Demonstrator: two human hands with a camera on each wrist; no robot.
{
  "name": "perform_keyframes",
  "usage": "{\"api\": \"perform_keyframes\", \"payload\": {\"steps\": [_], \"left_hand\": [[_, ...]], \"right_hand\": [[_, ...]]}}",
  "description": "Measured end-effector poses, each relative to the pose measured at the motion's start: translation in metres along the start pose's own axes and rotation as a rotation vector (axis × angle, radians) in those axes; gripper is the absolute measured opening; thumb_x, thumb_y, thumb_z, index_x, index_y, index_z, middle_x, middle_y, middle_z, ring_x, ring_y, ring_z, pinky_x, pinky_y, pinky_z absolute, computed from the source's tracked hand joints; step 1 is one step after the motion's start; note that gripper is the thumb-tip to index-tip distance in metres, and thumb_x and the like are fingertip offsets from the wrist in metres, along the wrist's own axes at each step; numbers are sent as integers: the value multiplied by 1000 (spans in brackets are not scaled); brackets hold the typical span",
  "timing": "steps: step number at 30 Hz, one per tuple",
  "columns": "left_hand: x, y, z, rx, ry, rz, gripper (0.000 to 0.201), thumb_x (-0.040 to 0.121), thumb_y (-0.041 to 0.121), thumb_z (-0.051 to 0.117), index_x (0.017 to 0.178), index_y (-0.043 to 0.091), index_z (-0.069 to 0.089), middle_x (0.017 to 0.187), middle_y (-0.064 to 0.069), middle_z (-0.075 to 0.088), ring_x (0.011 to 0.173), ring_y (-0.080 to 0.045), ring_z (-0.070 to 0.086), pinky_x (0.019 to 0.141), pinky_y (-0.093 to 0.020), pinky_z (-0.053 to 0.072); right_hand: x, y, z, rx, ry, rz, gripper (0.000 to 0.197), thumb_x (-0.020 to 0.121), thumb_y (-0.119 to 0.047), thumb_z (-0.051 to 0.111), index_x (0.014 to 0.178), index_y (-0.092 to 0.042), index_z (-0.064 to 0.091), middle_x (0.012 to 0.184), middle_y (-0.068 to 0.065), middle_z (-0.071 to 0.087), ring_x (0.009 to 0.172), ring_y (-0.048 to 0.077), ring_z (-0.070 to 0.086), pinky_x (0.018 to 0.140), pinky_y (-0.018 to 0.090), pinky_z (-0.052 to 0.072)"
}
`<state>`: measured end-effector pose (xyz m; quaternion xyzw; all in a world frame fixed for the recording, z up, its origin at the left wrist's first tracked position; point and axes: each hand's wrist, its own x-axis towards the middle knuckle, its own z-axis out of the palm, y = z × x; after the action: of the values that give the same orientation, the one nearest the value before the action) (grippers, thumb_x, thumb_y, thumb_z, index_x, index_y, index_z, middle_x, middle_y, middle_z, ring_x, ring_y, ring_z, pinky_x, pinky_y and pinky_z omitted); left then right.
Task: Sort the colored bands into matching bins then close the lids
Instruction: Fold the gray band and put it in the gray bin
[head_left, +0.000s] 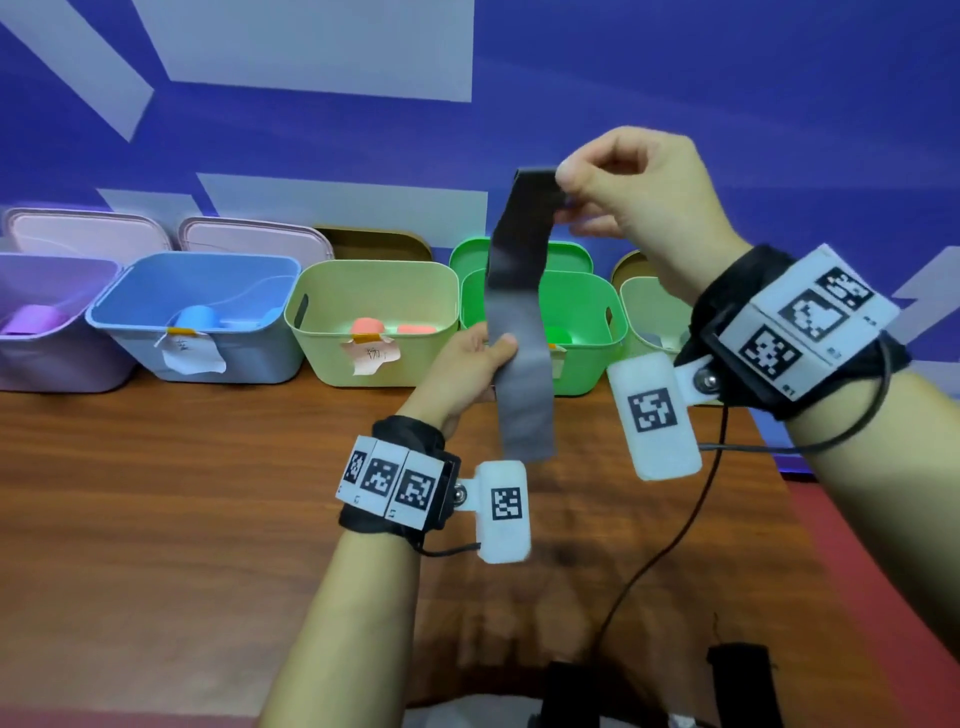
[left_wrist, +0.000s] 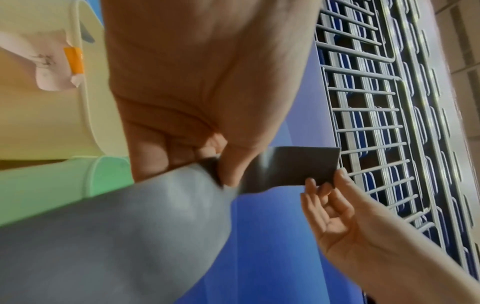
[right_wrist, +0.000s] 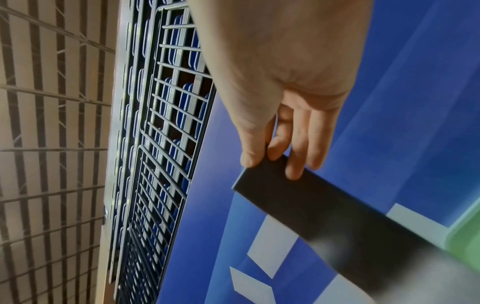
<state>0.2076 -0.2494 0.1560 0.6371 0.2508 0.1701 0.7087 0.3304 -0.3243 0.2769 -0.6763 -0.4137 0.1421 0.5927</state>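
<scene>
Two hands on one grey band (head_left: 521, 322), held upright in the air above the desk (head_left: 182, 493), in front of the green bin (head_left: 597, 312); right hand (head_left: 639, 208) has its grip pinched on the top end, thumb against fingertips; left hand (head_left: 467, 364) has its grip pinched mid-length, thumb over the front face; lower end hangs free. Judgement: light, limp, thin, rubbery sheet; drapes and curls, likely stretches; smooth face may slip, so pinch flat near an end. Five bins in the row stand open; no grey bin plainly seen; far-right bin (head_left: 649, 312) largely hidden.
</scene>
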Motion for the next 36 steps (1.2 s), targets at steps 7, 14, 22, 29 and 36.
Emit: {"api": "perform_keyframes", "payload": {"steps": [7, 14, 22, 29, 36], "left_hand": [[-2, 8, -1, -372, -45, -51, 37, 102, 35, 26, 110, 20, 59, 90, -1, 71, 77, -11, 68, 64, -25, 54], [0, 5, 1, -253, -7, 17, 21, 99, 25, 41, 100, 18, 61, 87, 3, 70, 76, -8, 67, 68, -28, 54], [2, 2, 0, -157, -7, 109, 23, 97, 6, 44, 117, 12, 53, 79, 11, 71, 69, -3, 67, 60, -23, 56], [-1, 7, 0, -84, -81, 188, 34, 97, -1, 42, 130, 5, 46, 103, -4, 63, 84, -10, 62, 71, -23, 53], [-3, 1, 0, 16, -92, 7, 16, 100, 27, 42, 104, 23, 57, 87, 5, 65, 65, -5, 61, 59, -23, 49]], "right_hand": [[-36, 45, 9, -293, -79, -92, 22, 72, -10, 77, 66, -24, 62, 63, -10, 61, 56, -3, 54, 57, 14, 45], [-50, 71, 12, -335, -70, -119, 15, 70, -11, 78, 71, -19, 66, 66, -11, 61, 70, 9, 57, 68, 15, 42], [-50, 80, 10, -356, -172, -136, 17, 73, -7, 76, 74, -19, 64, 75, -9, 53, 72, 7, 50, 70, 10, 37], [-22, 54, 9, -23, -163, 339, 42, 91, -38, 56, 126, -16, 47, 107, -5, 58, 96, 11, 60, 82, 27, 51], [-12, 32, 10, -5, -187, 174, 18, 86, -5, 62, 83, -23, 61, 78, -2, 63, 67, 1, 59, 64, 16, 50]]}}
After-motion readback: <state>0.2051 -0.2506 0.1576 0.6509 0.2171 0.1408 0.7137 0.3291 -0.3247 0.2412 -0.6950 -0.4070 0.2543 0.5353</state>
